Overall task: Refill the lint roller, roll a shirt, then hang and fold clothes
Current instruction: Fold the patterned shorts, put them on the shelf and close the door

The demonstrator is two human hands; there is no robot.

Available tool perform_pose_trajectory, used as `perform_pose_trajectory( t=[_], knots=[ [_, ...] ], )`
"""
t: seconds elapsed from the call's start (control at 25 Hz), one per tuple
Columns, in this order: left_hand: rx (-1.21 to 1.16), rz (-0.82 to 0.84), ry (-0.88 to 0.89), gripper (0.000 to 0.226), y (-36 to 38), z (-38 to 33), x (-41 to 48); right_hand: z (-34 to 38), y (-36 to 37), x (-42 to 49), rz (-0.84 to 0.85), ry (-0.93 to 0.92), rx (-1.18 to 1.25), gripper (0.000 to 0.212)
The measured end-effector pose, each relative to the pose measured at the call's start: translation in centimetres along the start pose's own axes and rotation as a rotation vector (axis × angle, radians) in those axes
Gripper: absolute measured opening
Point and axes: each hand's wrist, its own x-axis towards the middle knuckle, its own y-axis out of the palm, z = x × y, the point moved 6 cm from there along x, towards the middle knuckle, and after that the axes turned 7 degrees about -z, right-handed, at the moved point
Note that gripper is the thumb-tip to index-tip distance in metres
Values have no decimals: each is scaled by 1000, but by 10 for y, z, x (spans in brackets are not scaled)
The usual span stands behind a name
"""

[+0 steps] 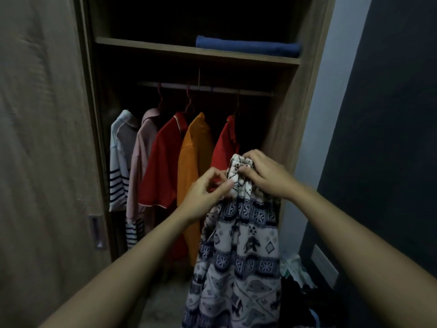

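Note:
A white garment with a dark blue pattern (pixel 238 245) hangs down in front of the open wardrobe. My right hand (pixel 267 176) grips its bunched elastic top. My left hand (pixel 208 190) pinches the same top edge from the left side. Behind it, several shirts hang from a rail (pixel 205 87): a white striped one (pixel 119 162), a pink one (pixel 142 157), a red one (pixel 163 162), an orange one (pixel 192 162) and another red one (pixel 224 143), partly hidden by the garment.
A folded blue cloth (pixel 247 46) lies on the upper shelf (pixel 142 45). The wardrobe's sliding door (pixel 45 150) stands at the left. A dark wall (pixel 390 138) is at the right, with a heap of clothes (pixel 298 275) on the floor beside it.

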Motion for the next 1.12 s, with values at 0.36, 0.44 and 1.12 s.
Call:
perform_pose_trajectory(
  t=[0.36,0.44,1.12],
  knots=[
    [286,136,-5,34,6,80,-35,30,-36,44,-112,-137,-149,44],
    [265,10,16,28,0,85,-37,31,-38,52,-123,-125,-143,44],
    [163,367,-129,38,-18,137,-57,32,-39,79,-109,-128,-61,32]
  ],
)
